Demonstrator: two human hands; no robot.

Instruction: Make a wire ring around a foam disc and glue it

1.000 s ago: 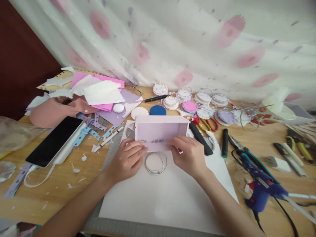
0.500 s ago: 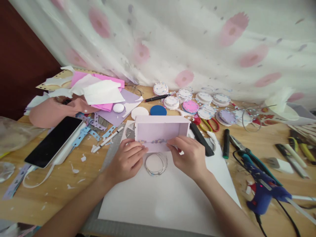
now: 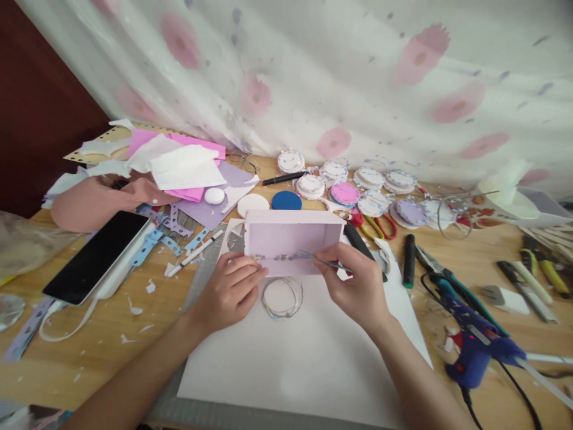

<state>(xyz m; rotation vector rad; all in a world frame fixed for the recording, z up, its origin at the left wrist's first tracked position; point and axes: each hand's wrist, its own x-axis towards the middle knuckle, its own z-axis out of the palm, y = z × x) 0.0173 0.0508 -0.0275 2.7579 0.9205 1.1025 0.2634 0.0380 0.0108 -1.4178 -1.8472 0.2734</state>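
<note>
My left hand (image 3: 235,285) grips the lower left edge of a shallow lilac paper box (image 3: 290,233), which is tipped so that its inside faces me. Small coloured bits (image 3: 282,257) lie in a row along its bottom inner side. My right hand (image 3: 353,283) pinches a pair of thin metal tweezers (image 3: 329,263), their tips reaching into the box just right of the bits. Below the box, thin wire-like rings (image 3: 283,298) lie around a white disc on a sheet of white paper (image 3: 290,364).
Decorated round discs (image 3: 344,193) stand in rows at the back. On the right lie a blue glue gun (image 3: 474,346), pliers (image 3: 441,269) and a black-capped tube (image 3: 409,261). A phone (image 3: 98,257), paper scraps (image 3: 185,167) and a white pen (image 3: 196,253) are on the left.
My right hand has drawn back slightly to the right from the box's lower edge. The tweezers between its fingers now show clearly. My left hand and the box keep their place.
</note>
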